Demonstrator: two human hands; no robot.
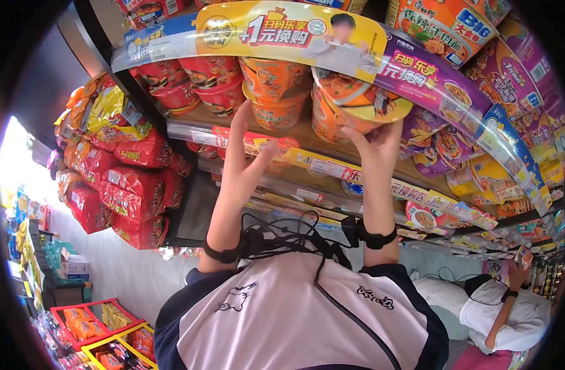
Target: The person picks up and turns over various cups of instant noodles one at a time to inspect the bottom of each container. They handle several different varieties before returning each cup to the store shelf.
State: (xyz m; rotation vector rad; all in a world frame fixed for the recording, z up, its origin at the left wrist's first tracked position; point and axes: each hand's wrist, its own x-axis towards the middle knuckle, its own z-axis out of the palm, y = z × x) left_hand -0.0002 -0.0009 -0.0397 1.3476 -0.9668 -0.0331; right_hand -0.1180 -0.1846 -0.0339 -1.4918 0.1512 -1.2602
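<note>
My right hand (381, 143) grips an instant noodle cup (354, 97) with an orange and black printed lid and a yellow rim. The cup is tilted toward me at the shelf's front edge, its upper part overlapped by the promotional strip. My left hand (248, 148) is raised with thumb and fingers apart, holding nothing. Its fingertips reach up beside a stack of orange noodle cups (275, 114). Red noodle cups (217, 95) are stacked to the left of it. Purple noodle cups (424, 126) sit to the right of my right hand.
A curved promotional strip (276, 35) crosses above my hands, and a lower price rail (322, 163) runs beneath them. Red noodle multipacks (131, 191) are piled at the left. Black cables (282, 237) lie at my chest. Another person (510, 308) is at the lower right.
</note>
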